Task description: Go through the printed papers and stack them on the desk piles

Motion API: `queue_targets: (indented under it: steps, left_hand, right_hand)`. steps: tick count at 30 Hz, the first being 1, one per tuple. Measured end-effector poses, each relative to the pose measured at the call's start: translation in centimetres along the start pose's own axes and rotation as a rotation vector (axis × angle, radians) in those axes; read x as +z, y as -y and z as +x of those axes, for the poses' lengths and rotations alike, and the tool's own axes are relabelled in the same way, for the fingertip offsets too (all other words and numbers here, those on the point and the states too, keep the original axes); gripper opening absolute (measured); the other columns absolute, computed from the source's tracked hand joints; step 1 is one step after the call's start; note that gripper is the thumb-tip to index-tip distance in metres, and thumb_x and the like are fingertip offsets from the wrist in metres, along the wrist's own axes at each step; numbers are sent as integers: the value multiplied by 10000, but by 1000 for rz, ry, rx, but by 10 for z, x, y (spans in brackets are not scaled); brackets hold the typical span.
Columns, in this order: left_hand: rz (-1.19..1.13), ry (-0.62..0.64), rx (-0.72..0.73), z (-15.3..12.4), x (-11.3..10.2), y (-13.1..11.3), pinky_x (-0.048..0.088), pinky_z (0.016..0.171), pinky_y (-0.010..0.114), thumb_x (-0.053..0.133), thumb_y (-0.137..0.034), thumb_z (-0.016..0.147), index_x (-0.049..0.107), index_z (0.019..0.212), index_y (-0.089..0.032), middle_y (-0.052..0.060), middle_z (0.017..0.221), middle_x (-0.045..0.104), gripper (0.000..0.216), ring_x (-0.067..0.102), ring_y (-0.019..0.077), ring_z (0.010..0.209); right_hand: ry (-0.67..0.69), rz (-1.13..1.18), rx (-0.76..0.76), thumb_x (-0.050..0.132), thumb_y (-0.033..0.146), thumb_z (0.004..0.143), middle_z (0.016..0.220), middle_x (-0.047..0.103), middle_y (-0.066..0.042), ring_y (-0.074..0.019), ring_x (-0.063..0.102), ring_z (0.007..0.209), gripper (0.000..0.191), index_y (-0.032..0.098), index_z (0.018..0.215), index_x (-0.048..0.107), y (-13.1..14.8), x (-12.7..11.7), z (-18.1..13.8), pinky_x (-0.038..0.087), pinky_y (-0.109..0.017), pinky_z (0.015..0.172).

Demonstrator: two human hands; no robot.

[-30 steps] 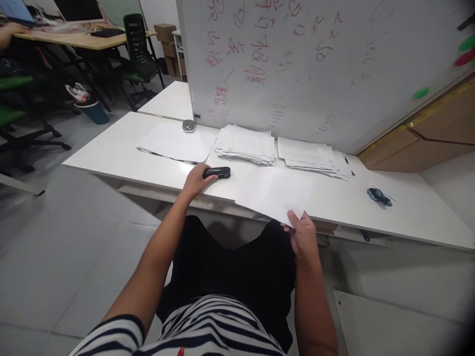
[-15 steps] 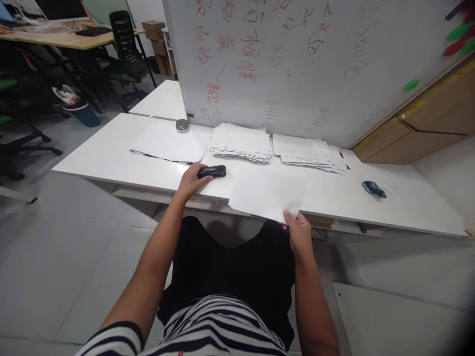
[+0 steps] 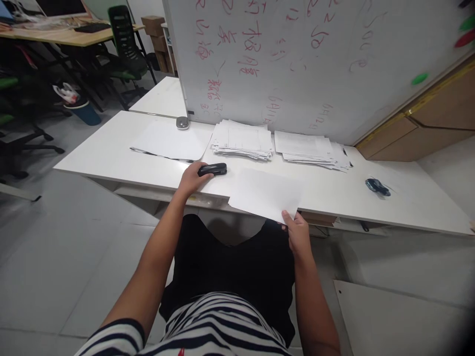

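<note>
My left hand (image 3: 193, 178) is closed round the rear end of a black stapler (image 3: 215, 169), which rests on the white table (image 3: 156, 175). Between thumb and fingers, my right hand (image 3: 298, 231) pinches the near right corner of some white paper (image 3: 265, 193). The paper lies partly on the table, and its near edge juts past the table's front edge. A gap separates the stapler from the paper's left side. How many sheets are in the paper I cannot tell.
Behind stand two paper stacks, a left one (image 3: 241, 142) and a right one (image 3: 306, 150). More white paper (image 3: 166, 141) lies at left, with a grey mouse-like object (image 3: 182, 123) beyond it. A dark blue object (image 3: 377, 187) sits at right. A whiteboard (image 3: 237, 94) rises along the back.
The camera view has shifted slightly. Both hands keep their holds on the stapler and the paper, with hardly any movement.
</note>
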State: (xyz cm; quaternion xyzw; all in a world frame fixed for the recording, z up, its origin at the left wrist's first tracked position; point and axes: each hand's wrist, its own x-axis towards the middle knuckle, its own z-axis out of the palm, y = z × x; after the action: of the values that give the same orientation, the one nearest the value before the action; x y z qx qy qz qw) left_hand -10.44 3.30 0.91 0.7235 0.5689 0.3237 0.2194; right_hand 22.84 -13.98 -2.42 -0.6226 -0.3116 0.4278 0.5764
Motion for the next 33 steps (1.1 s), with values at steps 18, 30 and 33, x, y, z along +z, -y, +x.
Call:
queue_targets:
  steps: [18, 30, 33]
  left_hand:
    - [18, 3, -5, 1, 0, -1, 466, 833, 348, 636, -442, 762, 602, 1028, -249, 36, 1059, 655, 331, 599, 230, 951]
    - [55, -4, -12, 4, 3, 2, 464, 837, 354, 639, -457, 763, 602, 1054, -249, 41, 1052, 644, 359, 586, 239, 974]
    - [64, 0, -7, 6, 4, 2, 464, 845, 369, 640, -461, 768, 605, 1048, -250, 49, 1047, 643, 352, 587, 246, 970]
  right_hand:
    - [-44, 236, -40, 799, 433, 658, 857, 633, -8, -80, 443, 590, 388, 203, 938, 659, 34, -27, 8, 296, -203, 440]
    - [-145, 149, -106, 863, 373, 551, 835, 594, 13, -57, 456, 581, 422, 192, 845, 619, 71, -78, 87, 286, -167, 406]
    - [-142, -123, -117, 795, 328, 668, 721, 564, 21, -44, 435, 528, 295, 166, 809, 592, 101, -84, 164, 300, -199, 449]
